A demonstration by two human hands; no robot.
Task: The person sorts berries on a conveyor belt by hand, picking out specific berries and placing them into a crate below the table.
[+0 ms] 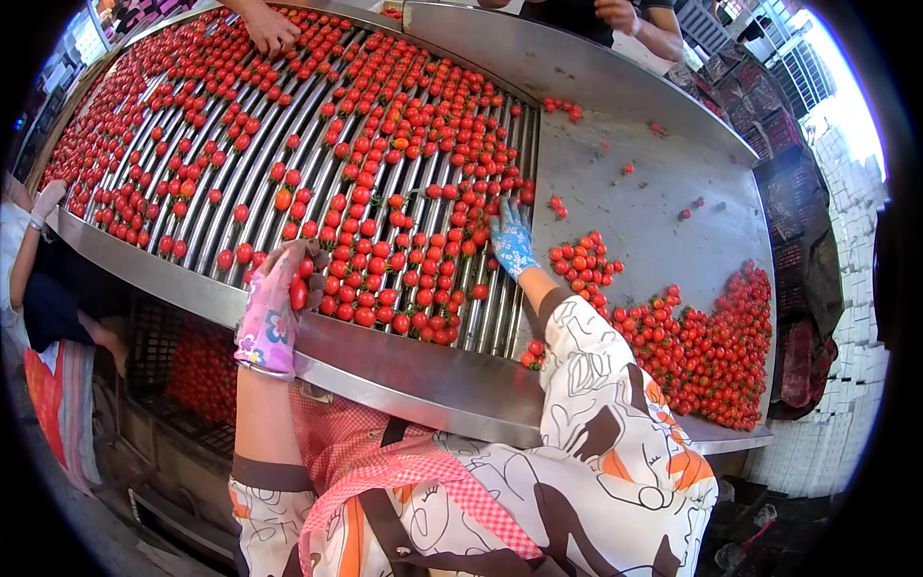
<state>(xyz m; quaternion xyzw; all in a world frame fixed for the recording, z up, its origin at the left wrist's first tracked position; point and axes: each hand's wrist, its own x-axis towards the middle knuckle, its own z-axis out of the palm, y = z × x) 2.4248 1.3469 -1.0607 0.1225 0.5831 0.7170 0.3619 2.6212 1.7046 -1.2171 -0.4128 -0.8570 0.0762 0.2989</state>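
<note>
Cherry tomatoes [385, 274] lie in rows over a bed of steel rollers [303, 163]. My left hand [272, 313], in a pink and purple flowered glove, is curled at the near edge of the rollers. Its fingers close around a couple of red tomatoes [299, 291] that show beside the palm. My right hand [512, 240], in a blue flowered glove, reaches to the right end of the rollers. Its fingers are stretched out against the edge of the tomato rows and grip nothing that I can see.
A steel tray [654, 231] adjoins the rollers on the right, with a tomato heap [721, 351] at its near side. Another person's hand [274, 32] touches tomatoes at the far side; a gloved hand [48, 199] is at far left. A dark crate [178, 370] of tomatoes stands below.
</note>
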